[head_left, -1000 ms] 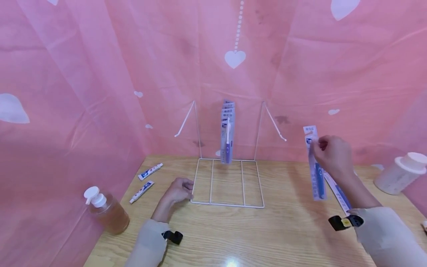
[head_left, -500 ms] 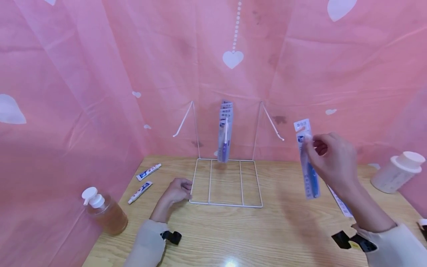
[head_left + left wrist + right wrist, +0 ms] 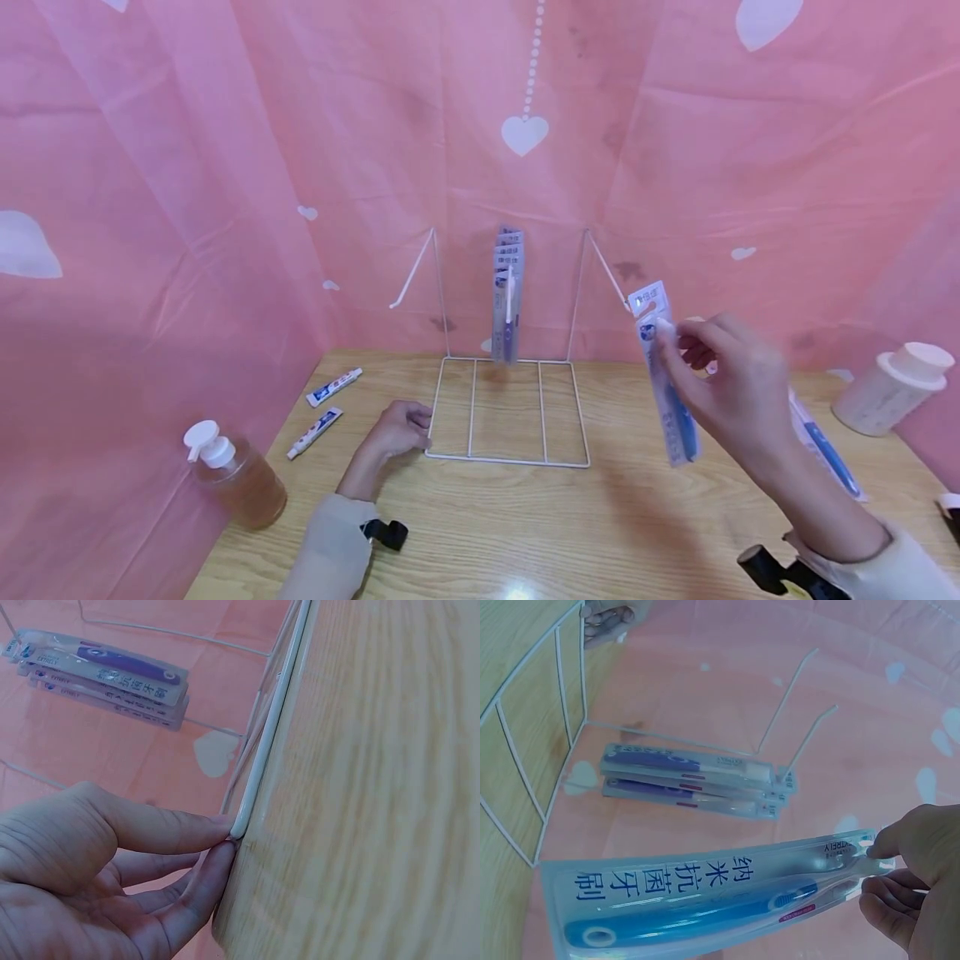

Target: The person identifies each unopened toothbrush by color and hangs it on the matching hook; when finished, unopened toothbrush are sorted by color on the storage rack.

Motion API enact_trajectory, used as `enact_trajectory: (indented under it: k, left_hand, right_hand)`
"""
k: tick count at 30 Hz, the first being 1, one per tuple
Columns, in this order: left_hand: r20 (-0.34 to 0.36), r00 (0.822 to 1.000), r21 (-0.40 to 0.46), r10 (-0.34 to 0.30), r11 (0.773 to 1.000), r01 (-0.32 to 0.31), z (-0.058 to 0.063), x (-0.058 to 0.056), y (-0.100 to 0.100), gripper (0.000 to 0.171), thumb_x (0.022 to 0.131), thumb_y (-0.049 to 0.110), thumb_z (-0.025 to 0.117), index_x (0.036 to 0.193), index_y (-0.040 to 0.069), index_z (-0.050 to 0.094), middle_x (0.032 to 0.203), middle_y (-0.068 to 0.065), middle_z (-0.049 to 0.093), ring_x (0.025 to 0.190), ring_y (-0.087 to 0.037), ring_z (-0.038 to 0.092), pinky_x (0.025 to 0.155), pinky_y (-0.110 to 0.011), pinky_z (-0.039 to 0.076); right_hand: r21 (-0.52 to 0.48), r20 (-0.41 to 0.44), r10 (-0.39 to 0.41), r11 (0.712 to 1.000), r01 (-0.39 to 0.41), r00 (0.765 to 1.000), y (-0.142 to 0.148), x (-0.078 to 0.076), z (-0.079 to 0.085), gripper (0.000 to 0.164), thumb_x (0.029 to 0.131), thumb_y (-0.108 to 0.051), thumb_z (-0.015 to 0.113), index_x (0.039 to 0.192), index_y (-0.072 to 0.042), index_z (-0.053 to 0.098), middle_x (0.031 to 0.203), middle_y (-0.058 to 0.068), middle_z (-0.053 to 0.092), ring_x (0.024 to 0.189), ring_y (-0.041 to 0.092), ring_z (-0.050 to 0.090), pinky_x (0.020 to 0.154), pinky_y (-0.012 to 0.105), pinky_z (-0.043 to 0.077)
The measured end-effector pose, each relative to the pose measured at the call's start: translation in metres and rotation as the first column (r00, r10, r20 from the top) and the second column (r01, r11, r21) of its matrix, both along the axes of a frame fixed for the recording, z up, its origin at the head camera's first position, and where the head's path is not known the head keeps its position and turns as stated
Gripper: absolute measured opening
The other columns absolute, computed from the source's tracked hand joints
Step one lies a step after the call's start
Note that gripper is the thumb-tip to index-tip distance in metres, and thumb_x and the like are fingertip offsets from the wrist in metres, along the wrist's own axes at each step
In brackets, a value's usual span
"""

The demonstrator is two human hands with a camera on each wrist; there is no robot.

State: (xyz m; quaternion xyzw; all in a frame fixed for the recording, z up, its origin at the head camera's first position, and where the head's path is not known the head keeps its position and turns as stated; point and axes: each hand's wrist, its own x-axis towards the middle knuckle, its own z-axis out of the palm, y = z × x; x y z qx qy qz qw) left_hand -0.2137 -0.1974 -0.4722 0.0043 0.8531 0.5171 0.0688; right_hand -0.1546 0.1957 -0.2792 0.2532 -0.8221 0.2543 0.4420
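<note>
My right hand [image 3: 738, 392] pinches a packaged blue toothbrush [image 3: 667, 400] near the top of its pack, below the hanging hole. The pack hangs tilted, its top overlapping the tip of the right hook [image 3: 607, 268] of a white wire rack [image 3: 507, 460] in the head view. In the left wrist view, the thumb and fingers of my left hand [image 3: 127, 870] pinch the rack's base wire at the table surface. Several packaged purple toothbrushes [image 3: 508, 321] hang one behind another on the middle hook, which they hide. The left hook [image 3: 408, 275] is bare.
Another packaged blue toothbrush [image 3: 825, 450] lies on the table behind my right wrist. A white bottle [image 3: 892, 392] stands at far right. On the left are two toothpaste tubes [image 3: 315, 433] and an amber pump bottle [image 3: 243, 487]. A pink curtain [image 3: 360, 167] backs the table.
My right hand has carried the blue toothbrush pack leftward to the right hook, uncovering the other blue toothbrush on the table. The left hand stays at the rack's base.
</note>
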Motion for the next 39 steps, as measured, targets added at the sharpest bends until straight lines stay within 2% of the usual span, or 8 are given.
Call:
enact_trajectory:
  k: [8,15,20,24,27,31,35,39]
  left_hand:
    - [0.009,1.000,0.015,0.005,1.000,-0.005,0.000,-0.001,-0.001,0.050,0.066,-0.017,0.076,0.115,-0.011,0.065,0.093,-0.013,0.061,0.081,-0.022,0.063,0.073,-0.033,0.054]
    - [-0.004,1.000,0.028,0.003,1.000,-0.003,-0.001,0.000,0.001,0.050,0.065,-0.018,0.075,0.113,-0.012,0.064,0.092,-0.013,0.061,0.080,-0.021,0.063,0.073,-0.032,0.054]
    - [-0.013,1.000,0.028,0.008,1.000,-0.008,-0.001,0.000,0.001,0.049,0.064,-0.019,0.075,0.112,-0.012,0.065,0.091,-0.013,0.061,0.078,-0.020,0.063,0.072,-0.032,0.054]
    - [-0.017,1.000,0.021,0.008,1.000,-0.008,-0.001,0.000,0.001,0.050,0.064,-0.019,0.076,0.112,-0.013,0.064,0.091,-0.013,0.061,0.078,-0.021,0.063,0.072,-0.032,0.054]
    - [-0.015,1.000,0.017,0.012,1.000,-0.011,-0.002,-0.001,0.001,0.050,0.065,-0.019,0.076,0.113,-0.013,0.064,0.091,-0.013,0.061,0.079,-0.021,0.063,0.072,-0.032,0.054]
    - [-0.020,1.000,0.014,0.008,1.000,-0.008,-0.002,-0.001,0.000,0.049,0.064,-0.018,0.076,0.112,-0.013,0.064,0.091,-0.013,0.061,0.079,-0.021,0.063,0.072,-0.032,0.054]
    - [-0.021,1.000,0.025,0.005,1.000,-0.005,-0.002,-0.001,0.000,0.049,0.064,-0.019,0.076,0.111,-0.013,0.065,0.091,-0.014,0.061,0.079,-0.021,0.063,0.072,-0.032,0.054]
    - [-0.013,1.000,0.036,0.004,0.999,-0.003,-0.002,0.000,0.001,0.049,0.065,-0.019,0.076,0.112,-0.013,0.064,0.091,-0.014,0.061,0.078,-0.021,0.063,0.071,-0.031,0.054]
  right_hand:
    - [0.021,0.020,0.023,1.000,-0.023,1.000,-0.010,-0.004,-0.005,0.011,0.078,-0.004,0.078,0.086,-0.001,0.072,0.073,0.004,0.062,0.061,0.014,0.057,0.058,0.012,0.044]
    - [0.023,0.061,0.019,1.000,-0.021,0.998,-0.017,-0.014,-0.009,0.010,0.079,-0.004,0.077,0.087,0.000,0.073,0.073,0.005,0.065,0.060,0.016,0.059,0.057,0.012,0.044]
    - [0.018,0.089,-0.015,1.000,0.014,0.996,-0.021,-0.025,-0.011,0.008,0.081,-0.007,0.075,0.083,-0.001,0.070,0.070,0.006,0.065,0.059,0.016,0.060,0.057,0.011,0.041]
    - [0.004,0.155,-0.051,0.999,0.051,0.987,-0.026,-0.034,-0.011,0.012,0.083,-0.011,0.075,0.082,-0.001,0.068,0.068,0.006,0.065,0.058,0.018,0.060,0.055,0.015,0.041]
    - [-0.019,0.189,-0.050,0.998,0.054,0.981,-0.029,-0.042,-0.011,0.013,0.085,-0.012,0.075,0.083,-0.001,0.069,0.068,0.007,0.065,0.057,0.018,0.059,0.053,0.014,0.039]
    - [-0.052,0.171,-0.038,0.998,0.047,0.985,-0.033,-0.060,-0.014,0.012,0.085,-0.010,0.073,0.080,-0.001,0.067,0.066,0.006,0.064,0.057,0.016,0.056,0.052,0.015,0.035]
    - [-0.065,0.147,-0.038,0.997,0.048,0.988,-0.037,-0.083,-0.015,0.016,0.086,-0.009,0.069,0.074,-0.003,0.062,0.064,0.008,0.059,0.057,0.017,0.050,0.053,0.025,0.034]
    - [-0.090,0.188,-0.044,0.994,0.062,0.981,-0.041,-0.103,-0.016,0.018,0.087,-0.011,0.066,0.072,-0.004,0.061,0.063,0.008,0.058,0.055,0.020,0.048,0.052,0.032,0.033]
